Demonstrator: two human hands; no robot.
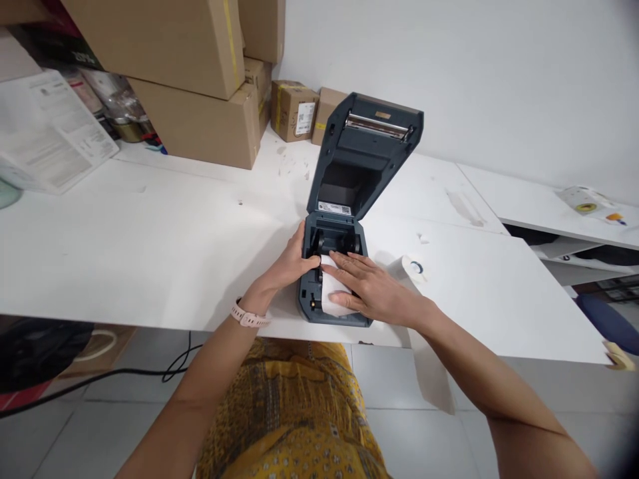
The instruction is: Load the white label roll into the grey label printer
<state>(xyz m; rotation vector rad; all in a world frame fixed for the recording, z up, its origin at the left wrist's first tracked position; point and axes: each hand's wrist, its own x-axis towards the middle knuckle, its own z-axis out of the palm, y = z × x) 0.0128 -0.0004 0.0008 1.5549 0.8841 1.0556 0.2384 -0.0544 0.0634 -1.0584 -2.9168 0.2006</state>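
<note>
A dark grey label printer [335, 319] sits near the table's front edge with its lid [369, 153] raised. A white paper strip [330, 286] lies inside its base. My left hand [287, 266] grips the printer's left wall, fingers along the outside and thumb reaching in to the strip's left edge. Across the strip lies my right hand [367, 286], fingers stretched out and pressing on the paper from the right. Its palm hides the printer's right side.
Right of the printer stands a paper roll [413, 268], a long strip [432, 372] hanging over the table edge. Cardboard boxes [200, 120] are stacked at the back left, beside a sheet in clear plastic [54, 133]. A black cable [124, 371] runs below the table [150, 246].
</note>
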